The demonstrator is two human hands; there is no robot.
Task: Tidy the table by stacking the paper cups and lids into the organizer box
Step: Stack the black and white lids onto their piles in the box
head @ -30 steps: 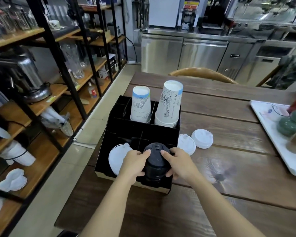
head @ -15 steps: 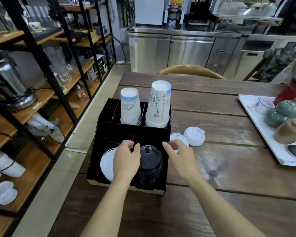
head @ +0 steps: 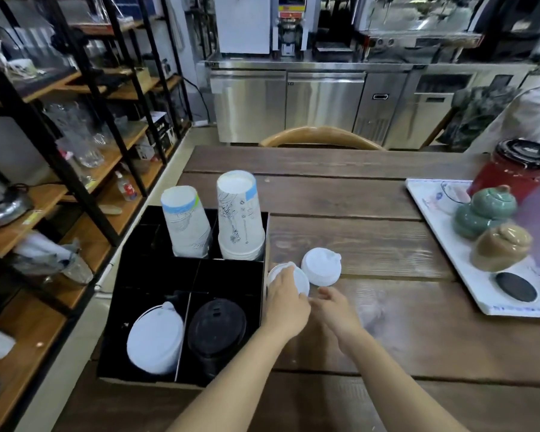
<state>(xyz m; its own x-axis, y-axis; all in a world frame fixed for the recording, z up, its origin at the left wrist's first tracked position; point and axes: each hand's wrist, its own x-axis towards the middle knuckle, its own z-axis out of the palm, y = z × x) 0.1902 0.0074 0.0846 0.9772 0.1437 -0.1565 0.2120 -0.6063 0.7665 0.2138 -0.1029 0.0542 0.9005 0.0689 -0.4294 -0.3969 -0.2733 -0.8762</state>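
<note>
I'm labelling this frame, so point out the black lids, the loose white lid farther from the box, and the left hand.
black lids [head: 216, 326], head view, top of stack
loose white lid [head: 321, 265], head view, dome centre
left hand [head: 286, 302], head view, back of hand

No readable text anywhere. Printed drawings and tiny marks on taller paper cup stack [head: 240, 213] too small to read (same for blurred red-label bottle [head: 126, 190] on shelf).
</note>
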